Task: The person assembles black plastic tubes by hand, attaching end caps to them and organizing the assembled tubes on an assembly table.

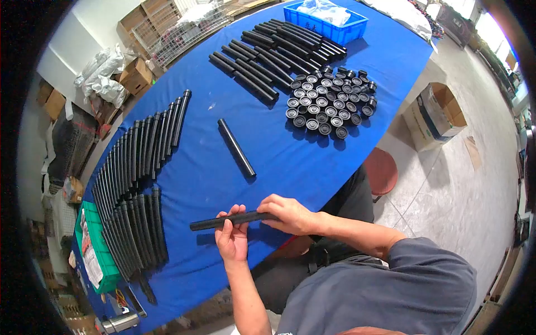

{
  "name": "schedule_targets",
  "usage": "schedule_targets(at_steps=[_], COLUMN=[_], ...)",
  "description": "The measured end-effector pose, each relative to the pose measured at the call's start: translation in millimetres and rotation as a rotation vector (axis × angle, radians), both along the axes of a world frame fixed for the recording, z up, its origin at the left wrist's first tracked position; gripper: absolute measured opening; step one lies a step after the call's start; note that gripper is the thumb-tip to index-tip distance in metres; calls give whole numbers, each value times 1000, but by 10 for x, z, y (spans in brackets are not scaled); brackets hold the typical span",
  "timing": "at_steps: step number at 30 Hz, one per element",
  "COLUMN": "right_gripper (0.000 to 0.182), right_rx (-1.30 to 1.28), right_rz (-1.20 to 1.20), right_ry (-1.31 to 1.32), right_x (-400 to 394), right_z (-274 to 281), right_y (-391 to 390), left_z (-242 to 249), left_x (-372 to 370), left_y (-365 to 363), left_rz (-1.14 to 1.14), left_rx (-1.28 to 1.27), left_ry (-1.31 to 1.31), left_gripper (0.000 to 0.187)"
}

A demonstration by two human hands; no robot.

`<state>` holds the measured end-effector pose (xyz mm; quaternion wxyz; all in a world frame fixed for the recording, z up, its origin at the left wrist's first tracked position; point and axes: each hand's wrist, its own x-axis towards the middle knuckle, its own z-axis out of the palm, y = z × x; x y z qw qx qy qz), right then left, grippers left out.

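Observation:
A black tube (207,224) lies level across both my hands, close over the front edge of the blue-covered table. My left hand (233,244) cradles its middle, palm up, the thumb in front and fingers behind. At the tube's right end my right hand (290,215) is closed, covering that end; whether a cap sits under those fingers I cannot tell. Farther up the cloth, a single loose black tube (237,148) lies apart from the others.
Black round caps (322,102) cluster at right, beside rows of plain tubes (259,61). Tubes with wider ends (142,148) fan out at left. A blue crate (349,32) stands at the back, a green crate (100,251) at left. On the floor are a red stool (381,170) and cardboard box (432,120).

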<state>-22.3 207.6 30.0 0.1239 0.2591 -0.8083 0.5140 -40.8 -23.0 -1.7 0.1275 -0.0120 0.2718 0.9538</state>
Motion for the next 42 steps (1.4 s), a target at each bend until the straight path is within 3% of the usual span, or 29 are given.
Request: schedule_targets(at_steps=[4,7,8,11,12,20,27,30,33,36,39,40,42], right_gripper=[37,38,39,40,41,37,34,35,32,31,33,35,34], right_rx=[272,134,-5,94,146,69,43,60,56,62,-18,-120,-29], right_rz=[-22,105,120,-37,-69,28,-15,77,-49,-76,55,106,3], right_ry=[-86,-546,-818,-116,-5,-397,-187,-496,-93,-62,-432,-943,-390], right_x=[52,-29,-40,21,51,4,44,-4,39,47,-4,-48,1], right_z=[185,401,518,126,159,245,188,321,197,191,327,566,282], right_y=[20,113,114,34,-1,49,-12,53,-17,-31,59,87,25], left_z=[-51,-8,14,38,35,65,45,26,37,28,41,56,68], left_x=[1,-5,0,-3,1,7,7,11,-4,11,11,14,1], left_y=[-39,-22,-13,4,4,18,11,-7,4,-7,4,24,24], left_rz=[-14,-26,-27,-8,-11,-22,-29,-40,-40,-50,-37,-32,-35], left_rx=[64,71,67,44,49,28,45,38,21,20,14,4,5], left_ry=[5,-5,-14,-56,-46,-33,-16,12,-7,-20,-3,-7,-20], left_gripper=[22,23,24,24,23,26,24,22,21,22,22,22,22])
